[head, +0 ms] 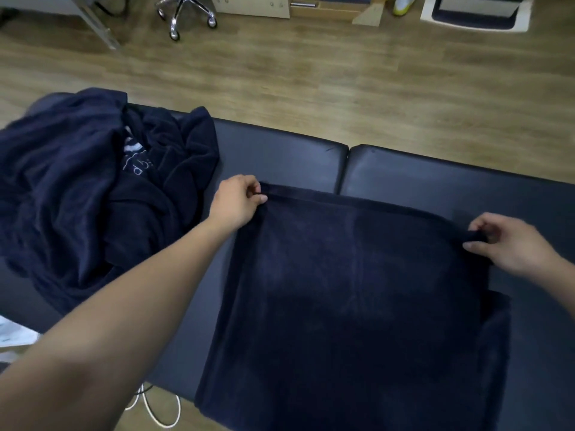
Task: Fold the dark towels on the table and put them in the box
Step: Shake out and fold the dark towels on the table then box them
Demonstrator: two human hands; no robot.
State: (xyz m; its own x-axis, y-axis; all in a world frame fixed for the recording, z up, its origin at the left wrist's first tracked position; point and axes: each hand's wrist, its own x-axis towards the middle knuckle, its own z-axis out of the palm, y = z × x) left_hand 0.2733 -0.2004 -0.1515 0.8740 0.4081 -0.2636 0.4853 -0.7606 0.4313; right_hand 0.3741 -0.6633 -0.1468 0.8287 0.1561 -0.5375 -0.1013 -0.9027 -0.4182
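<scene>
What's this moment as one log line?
phase: folding | dark towel: spread on table | left hand: pinches far corner | right hand: pinches far corner

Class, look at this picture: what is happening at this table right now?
A person is folding a dark towel spread on the padded table. The left hand pinches its far left corner and the right hand its far right corner. A heap of unfolded towels lies at the left end.

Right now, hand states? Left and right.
Left hand: pinching the far left corner of the spread towel.
Right hand: pinching its far right corner.
</scene>
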